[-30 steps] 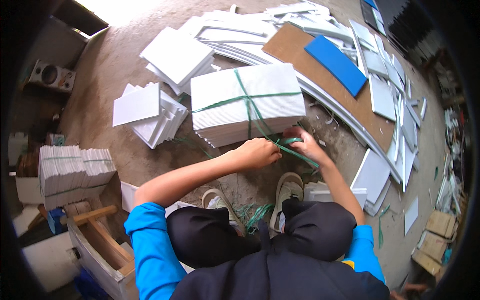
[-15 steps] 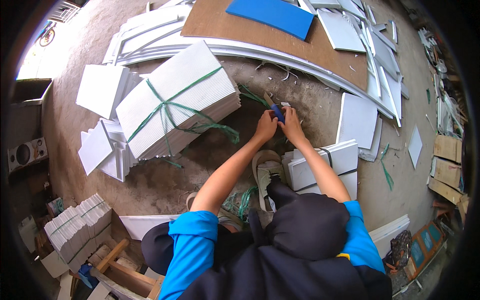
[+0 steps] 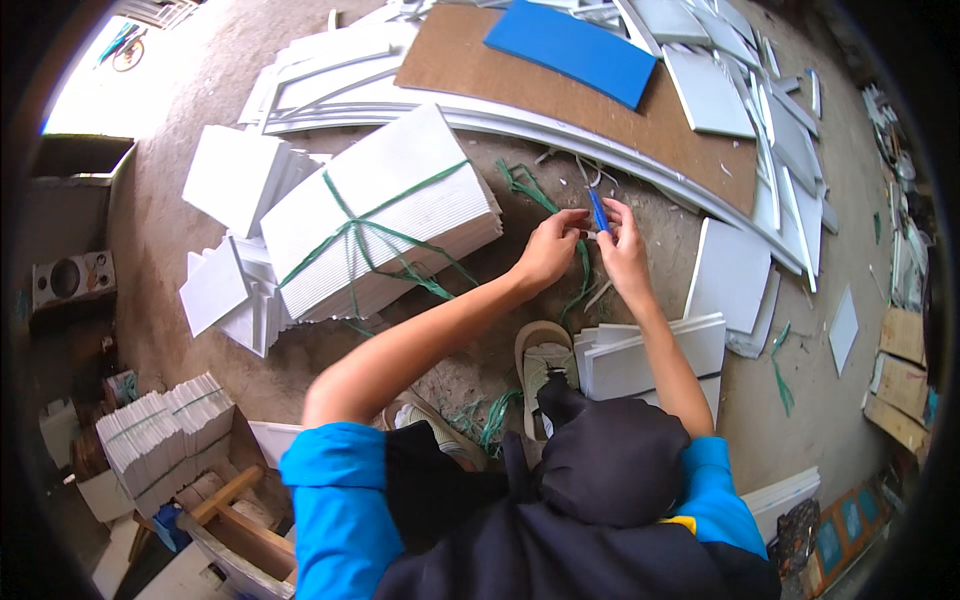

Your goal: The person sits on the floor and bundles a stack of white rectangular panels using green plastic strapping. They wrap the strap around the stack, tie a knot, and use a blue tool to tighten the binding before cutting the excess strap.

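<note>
Fingers [image 3: 608,222] pinch slim blue plastic tool [image 3: 598,211].

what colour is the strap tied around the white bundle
Green, seen best in the head view: the strap crosses over the white bundle.

A green-strapped bundle of white corrugated sheets [image 3: 375,225] lies at ten o'clock; smaller strapped white bundles [image 3: 165,430] stand at eight; brown cardboard boxes [image 3: 900,375] at three.

Soft even daylight, blown-out glare top left, heavy fisheye bending, dark vignetted corners
</note>
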### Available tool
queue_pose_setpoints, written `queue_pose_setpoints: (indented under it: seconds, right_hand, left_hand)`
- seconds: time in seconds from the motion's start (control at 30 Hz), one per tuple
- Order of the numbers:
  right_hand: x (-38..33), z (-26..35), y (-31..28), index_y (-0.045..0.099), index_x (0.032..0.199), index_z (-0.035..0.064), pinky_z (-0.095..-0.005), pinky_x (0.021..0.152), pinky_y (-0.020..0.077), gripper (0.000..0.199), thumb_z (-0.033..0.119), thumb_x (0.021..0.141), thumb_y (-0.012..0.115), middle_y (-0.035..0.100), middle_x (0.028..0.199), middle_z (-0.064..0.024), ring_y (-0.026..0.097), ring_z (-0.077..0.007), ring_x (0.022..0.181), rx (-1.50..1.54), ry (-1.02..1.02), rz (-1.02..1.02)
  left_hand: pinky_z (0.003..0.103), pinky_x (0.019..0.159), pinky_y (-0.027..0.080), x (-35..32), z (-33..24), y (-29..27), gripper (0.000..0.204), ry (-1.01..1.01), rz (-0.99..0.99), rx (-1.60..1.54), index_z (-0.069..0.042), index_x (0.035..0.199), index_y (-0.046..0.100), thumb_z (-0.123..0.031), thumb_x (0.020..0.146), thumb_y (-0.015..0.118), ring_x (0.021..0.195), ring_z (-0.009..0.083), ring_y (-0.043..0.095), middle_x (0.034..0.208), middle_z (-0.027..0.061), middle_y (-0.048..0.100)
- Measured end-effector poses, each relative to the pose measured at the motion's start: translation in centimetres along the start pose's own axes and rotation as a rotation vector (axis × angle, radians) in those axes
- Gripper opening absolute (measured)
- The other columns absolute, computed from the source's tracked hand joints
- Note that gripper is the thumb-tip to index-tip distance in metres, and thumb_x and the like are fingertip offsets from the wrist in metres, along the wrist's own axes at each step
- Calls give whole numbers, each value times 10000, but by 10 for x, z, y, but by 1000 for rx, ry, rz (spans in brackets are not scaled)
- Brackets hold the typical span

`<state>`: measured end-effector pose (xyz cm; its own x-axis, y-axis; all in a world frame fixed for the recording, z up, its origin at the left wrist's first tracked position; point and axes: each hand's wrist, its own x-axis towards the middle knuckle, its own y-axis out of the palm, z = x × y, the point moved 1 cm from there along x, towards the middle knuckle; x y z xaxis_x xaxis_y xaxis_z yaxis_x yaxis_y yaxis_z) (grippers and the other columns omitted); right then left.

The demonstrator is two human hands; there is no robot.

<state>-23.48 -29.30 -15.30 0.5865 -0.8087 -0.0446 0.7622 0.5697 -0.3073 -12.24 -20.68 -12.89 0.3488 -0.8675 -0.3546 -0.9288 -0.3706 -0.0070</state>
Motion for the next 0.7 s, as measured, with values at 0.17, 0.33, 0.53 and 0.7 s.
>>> queue_pose_setpoints:
  seconds: [0.17, 0.33, 0.53, 0.7]
  right_hand:
    - [2, 103, 10, 489, 1145, 19, -204, 601, 409, 311, 79, 840, 497, 534, 842, -19, 485, -54, 668, 278, -24, 207]
    - [-5, 155, 58, 521, 1113, 38, -173, 498, 354, 260, 183, 901, 484, 492, 696, 26, 442, -24, 567, 314, 4, 532]
    - [-1, 175, 114, 539, 1070, 46, -209, 429, 382, 271, 247, 921, 436, 528, 626, 2, 508, -56, 517, 97, -92, 590]
    - [2, 177, 130, 525, 1071, 49, -183, 447, 384, 268, 252, 930, 420, 513, 662, 7, 492, -44, 527, 6, -119, 519]
  left_hand:
    - [285, 769, 465, -79, -98, -83, 262, 227, -47, 227, -9, 1115, 517, -109, 874, 504, 893, 155, 561, 1008, 107, 587]
    - [363, 726, 473, -151, -96, -170, 427, 200, -770, 1023, 20, 967, 511, -380, 832, 575, 814, 238, 569, 909, 148, 553]
    - [350, 621, 493, -146, -82, -181, 686, -242, -661, 1113, 17, 790, 613, -660, 733, 513, 707, 240, 622, 724, 149, 615]
    - [339, 596, 504, -123, -79, -175, 626, -241, -678, 1166, -21, 709, 672, -637, 712, 558, 660, 218, 647, 646, 127, 636]
